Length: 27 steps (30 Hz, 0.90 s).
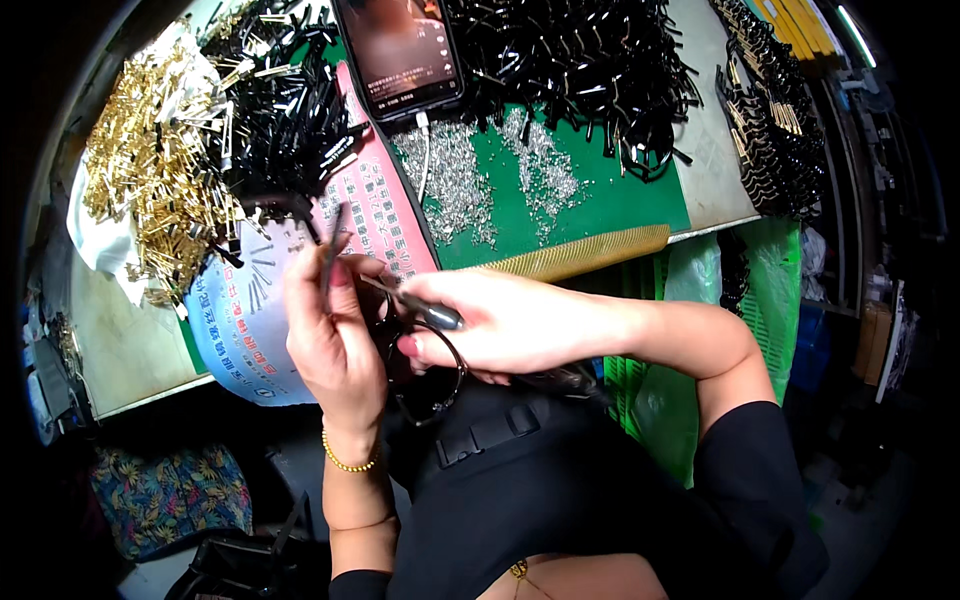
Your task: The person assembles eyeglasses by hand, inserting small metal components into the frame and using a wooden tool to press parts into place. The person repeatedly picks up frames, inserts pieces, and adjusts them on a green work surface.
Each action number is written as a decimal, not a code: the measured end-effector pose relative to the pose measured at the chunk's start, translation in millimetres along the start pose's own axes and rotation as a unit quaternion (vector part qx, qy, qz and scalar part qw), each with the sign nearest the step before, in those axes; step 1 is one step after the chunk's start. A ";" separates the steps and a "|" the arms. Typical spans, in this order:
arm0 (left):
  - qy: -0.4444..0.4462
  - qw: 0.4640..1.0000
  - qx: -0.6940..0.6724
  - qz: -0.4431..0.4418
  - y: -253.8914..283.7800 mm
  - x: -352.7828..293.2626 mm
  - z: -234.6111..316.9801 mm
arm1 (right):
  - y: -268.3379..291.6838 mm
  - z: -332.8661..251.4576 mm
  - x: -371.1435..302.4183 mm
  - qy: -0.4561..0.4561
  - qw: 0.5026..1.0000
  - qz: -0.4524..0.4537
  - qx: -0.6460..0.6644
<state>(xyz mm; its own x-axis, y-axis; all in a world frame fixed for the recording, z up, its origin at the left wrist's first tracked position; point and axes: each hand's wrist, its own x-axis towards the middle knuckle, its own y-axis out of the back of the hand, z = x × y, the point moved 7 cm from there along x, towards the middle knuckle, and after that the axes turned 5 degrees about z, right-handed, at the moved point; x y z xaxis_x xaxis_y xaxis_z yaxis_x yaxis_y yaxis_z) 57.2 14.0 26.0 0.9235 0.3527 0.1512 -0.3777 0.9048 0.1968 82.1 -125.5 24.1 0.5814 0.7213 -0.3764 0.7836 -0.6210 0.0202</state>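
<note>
In front of my body, above my lap, a black eyeglass frame point(464, 372) hangs between my two hands. My left hand point(335, 325) pinches the frame's far end, where a dark temple arm point(334, 250) stands up between the fingers. Closed around a small screwdriver point(436, 313) with a dark handle, my right hand point(500, 325) holds it with the shaft pointing toward my left fingers. The screwdriver's tip and the hinge area are hidden by fingers. Part of the frame's rim shows below my right thumb.
Gold metal pieces point(165, 160) and black temple arms point(275, 130) heap at the left. Small silver parts point(445, 180) lie on a green mat point(620, 210). A phone point(402, 55) with a white cable stands behind, beside piled black frames point(580, 60). Green bags point(690, 350) hang at the right.
</note>
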 end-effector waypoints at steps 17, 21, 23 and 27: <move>-0.084 0.989 -0.115 0.025 3.5 19.8 -0.5 | 59.5 -11.8 -60.8 0.053 0.802 0.161 -0.573; 0.012 0.982 -0.141 0.126 20.9 15.3 -5.0 | 59.4 -11.9 -59.0 0.056 0.800 0.165 -0.574; 0.040 0.986 -0.127 0.102 24.0 18.3 -6.4 | 57.3 -14.4 -57.7 0.066 0.792 0.163 -0.585; 0.066 0.984 -0.104 0.128 19.6 39.5 -8.0 | 54.5 -15.7 -54.8 0.043 0.783 0.161 -0.599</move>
<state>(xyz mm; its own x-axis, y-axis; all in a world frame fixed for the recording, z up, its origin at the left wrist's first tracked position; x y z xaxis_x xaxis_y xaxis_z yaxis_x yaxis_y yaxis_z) 86.8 47.6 28.1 0.8061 0.5903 0.0409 -0.5892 0.8072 -0.0363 96.3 -194.1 60.3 0.7632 0.6368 -0.1099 0.2057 -0.0782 0.9755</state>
